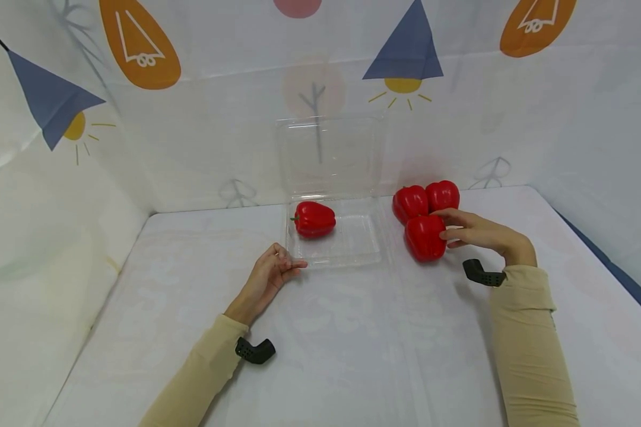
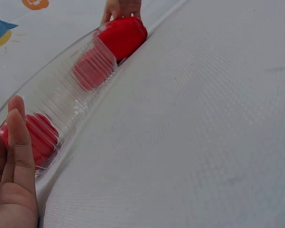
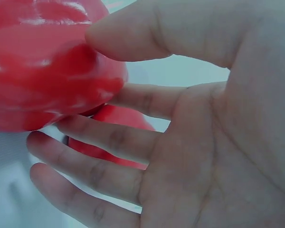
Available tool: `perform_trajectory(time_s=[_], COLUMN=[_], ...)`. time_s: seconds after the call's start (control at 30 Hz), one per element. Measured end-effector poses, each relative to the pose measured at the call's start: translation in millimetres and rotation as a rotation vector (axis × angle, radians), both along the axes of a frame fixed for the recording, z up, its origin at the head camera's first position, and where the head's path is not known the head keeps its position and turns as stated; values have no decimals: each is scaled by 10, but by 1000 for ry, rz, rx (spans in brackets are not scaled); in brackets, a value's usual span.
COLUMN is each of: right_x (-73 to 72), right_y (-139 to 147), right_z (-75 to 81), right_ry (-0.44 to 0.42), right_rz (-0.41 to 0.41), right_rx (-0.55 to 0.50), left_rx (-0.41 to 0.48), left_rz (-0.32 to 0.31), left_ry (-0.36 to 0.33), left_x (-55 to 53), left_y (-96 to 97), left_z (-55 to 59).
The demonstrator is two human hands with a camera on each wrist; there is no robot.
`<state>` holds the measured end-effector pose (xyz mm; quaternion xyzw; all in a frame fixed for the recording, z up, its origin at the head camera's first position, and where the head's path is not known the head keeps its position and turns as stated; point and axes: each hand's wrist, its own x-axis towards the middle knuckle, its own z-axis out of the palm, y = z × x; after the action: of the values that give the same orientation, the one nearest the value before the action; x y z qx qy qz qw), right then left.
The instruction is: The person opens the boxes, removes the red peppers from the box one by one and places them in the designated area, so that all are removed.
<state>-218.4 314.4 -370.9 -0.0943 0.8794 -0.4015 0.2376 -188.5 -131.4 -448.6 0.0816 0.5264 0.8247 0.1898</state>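
A clear plastic clamshell container [image 1: 355,261] lies with its lid [image 1: 347,157] raised at the back. Inside, on its left side, a red bell pepper [image 1: 314,219] rests on its side, green stem to the left. My left hand [image 1: 271,273] is at the container's front left corner; in the left wrist view its fingers [image 2: 23,147] stand fairly straight against the clear wall. On the right, my right hand [image 1: 478,232] holds the front red bell pepper [image 1: 423,238] by its right side, with the thumb [image 3: 128,35] on it and the fingers reaching beneath.
Two more red bell peppers, a left one [image 1: 409,203] and a right one [image 1: 442,194], sit behind the held pepper near the back wall. A white cloth [image 1: 331,344] covers the table. Patterned white curtains [image 1: 219,130] close off the back and sides.
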Motion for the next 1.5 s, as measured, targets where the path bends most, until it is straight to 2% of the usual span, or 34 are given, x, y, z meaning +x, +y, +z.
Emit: perform_trajectory(time_s=[0.53, 0.9, 1.13, 1.3, 1.5], right_x=[59, 77, 70, 59, 43], right_y=[-16, -126, -267, -368, -487], right_z=[148, 248, 285, 283, 266], right_ry=[209, 283, 366, 386, 373], right_rz=[-62, -101, -79, -71, -48], right_rx=[77, 32, -18, -26, -18], left_rx=[-19, -3, 4, 3, 2], left_rz=[5, 2, 9, 17, 8], left_ry=[-7, -11, -15, -17, -18], left_x=[-1, 7, -1, -3, -5], left_y=[0, 0, 8, 11, 7], left_z=[-2, 10, 5, 6, 5])
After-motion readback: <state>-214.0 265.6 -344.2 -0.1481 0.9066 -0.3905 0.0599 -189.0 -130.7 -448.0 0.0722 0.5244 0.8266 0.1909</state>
